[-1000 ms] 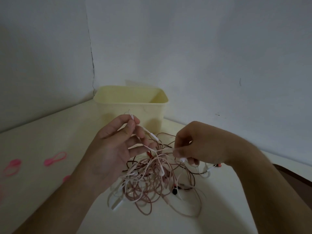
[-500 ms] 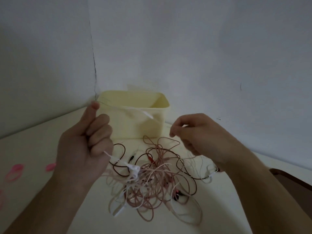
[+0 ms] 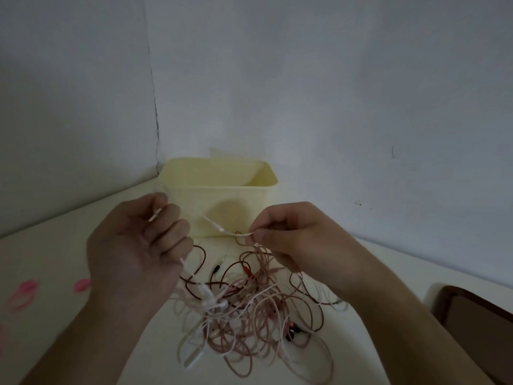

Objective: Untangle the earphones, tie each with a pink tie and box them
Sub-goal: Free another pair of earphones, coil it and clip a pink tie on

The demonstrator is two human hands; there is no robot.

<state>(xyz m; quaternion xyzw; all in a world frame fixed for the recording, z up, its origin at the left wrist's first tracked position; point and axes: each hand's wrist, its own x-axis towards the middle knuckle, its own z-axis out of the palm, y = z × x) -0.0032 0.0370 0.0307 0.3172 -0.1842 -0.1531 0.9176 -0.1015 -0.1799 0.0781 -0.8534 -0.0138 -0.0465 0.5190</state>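
Gripping a white earphone cord [image 3: 222, 228] in curled fingers, left hand [image 3: 133, 245] holds it up; right hand [image 3: 291, 234] pinches its other end. Cord's long axis runs left-right, sagging between them, above the tangle [image 3: 249, 309] on the table [image 3: 55, 245]. Cream box [image 3: 222, 201] stands behind; pink ties [image 3: 23, 294] far left.

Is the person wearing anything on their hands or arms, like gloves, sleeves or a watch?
No. The left hand and right hand are bare, without gloves, and no rings show on the fingers. Both forearms are bare to the bottom edge of the picture: no sleeves, watch or bracelet in view.
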